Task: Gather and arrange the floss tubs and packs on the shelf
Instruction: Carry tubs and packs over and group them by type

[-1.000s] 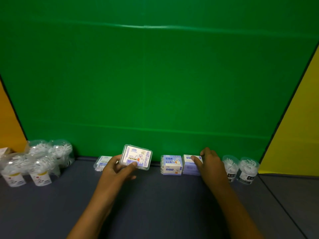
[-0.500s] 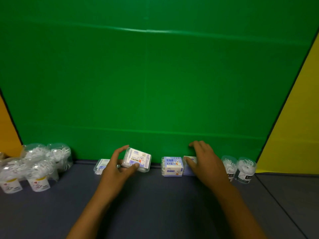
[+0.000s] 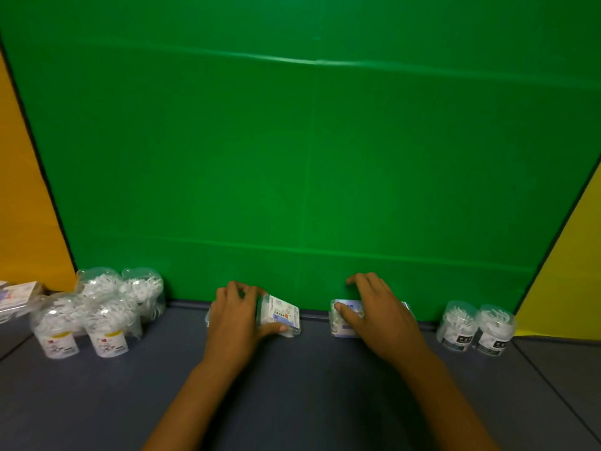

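My feed was dim and soft; the green backdrop panel (image 3: 325, 157) bowed at the wide-angle edges, and both hands looked slightly blurred.

A green backdrop (image 3: 309, 157) fills most of the frame, from the top edge down to the lower third. Faint horizontal creases cross it, one in the upper part and one lower down, and a faint vertical crease runs down its middle. An orange panel (image 3: 22, 206) stands at the left edge, and a yellow panel (image 3: 572, 271) at the right edge; each meets the green sheet along a slanting dark line. Across the bottom of the frame lies a dark grey-blue surface (image 3: 292, 385), with thin seams near its lower left and lower right corners.
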The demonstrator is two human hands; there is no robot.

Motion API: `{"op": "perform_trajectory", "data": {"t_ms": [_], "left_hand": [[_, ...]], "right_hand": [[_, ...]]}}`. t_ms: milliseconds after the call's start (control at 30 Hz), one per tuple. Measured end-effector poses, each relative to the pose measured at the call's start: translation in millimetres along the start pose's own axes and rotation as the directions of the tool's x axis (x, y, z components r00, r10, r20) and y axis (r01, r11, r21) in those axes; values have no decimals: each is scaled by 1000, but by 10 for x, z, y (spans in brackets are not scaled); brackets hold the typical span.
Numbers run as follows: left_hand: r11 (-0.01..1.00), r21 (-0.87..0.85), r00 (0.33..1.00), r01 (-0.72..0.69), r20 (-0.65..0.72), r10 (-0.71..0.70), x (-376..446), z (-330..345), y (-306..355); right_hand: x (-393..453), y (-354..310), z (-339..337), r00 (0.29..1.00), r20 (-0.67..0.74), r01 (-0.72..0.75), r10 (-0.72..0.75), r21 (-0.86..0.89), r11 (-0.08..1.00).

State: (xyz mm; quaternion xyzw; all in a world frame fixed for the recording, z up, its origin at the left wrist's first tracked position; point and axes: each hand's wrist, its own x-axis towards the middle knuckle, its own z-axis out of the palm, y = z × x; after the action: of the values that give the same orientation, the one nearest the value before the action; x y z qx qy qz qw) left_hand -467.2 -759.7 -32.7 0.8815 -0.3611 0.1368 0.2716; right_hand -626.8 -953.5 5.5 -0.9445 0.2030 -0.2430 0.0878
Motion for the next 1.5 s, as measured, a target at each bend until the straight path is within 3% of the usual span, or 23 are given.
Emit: {"op": "perform_trajectory", "data": {"t_ms": [167, 433, 600, 967, 1200, 1500], "left_hand": [[989, 142, 998, -49, 45, 43, 32, -8, -122], [992, 57, 993, -117, 43, 114, -56, -189, -343], [975, 163, 987, -154, 79, 143, -231, -474, -424], [943, 331, 1000, -14, 28, 5, -829, -1150, -233], [937, 345, 998, 50, 4, -55, -1455, -1425, -74], [889, 412, 979, 201, -55, -196, -2112, -2077, -476]], "right_hand": [[37, -146, 84, 1000, -9, 11, -11, 47, 999], [8, -399, 213, 1000, -2, 19, -19, 6, 1000], [-48, -627, 225, 997, 40, 68, -66, -51, 996], [-404, -989, -24, 981, 50, 189, -186, -77, 979], [-811, -1229, -144, 960, 50, 279, -277, -50, 959], [-1083, -1985, -172, 923, 57, 380, -382, 35, 924]]}}
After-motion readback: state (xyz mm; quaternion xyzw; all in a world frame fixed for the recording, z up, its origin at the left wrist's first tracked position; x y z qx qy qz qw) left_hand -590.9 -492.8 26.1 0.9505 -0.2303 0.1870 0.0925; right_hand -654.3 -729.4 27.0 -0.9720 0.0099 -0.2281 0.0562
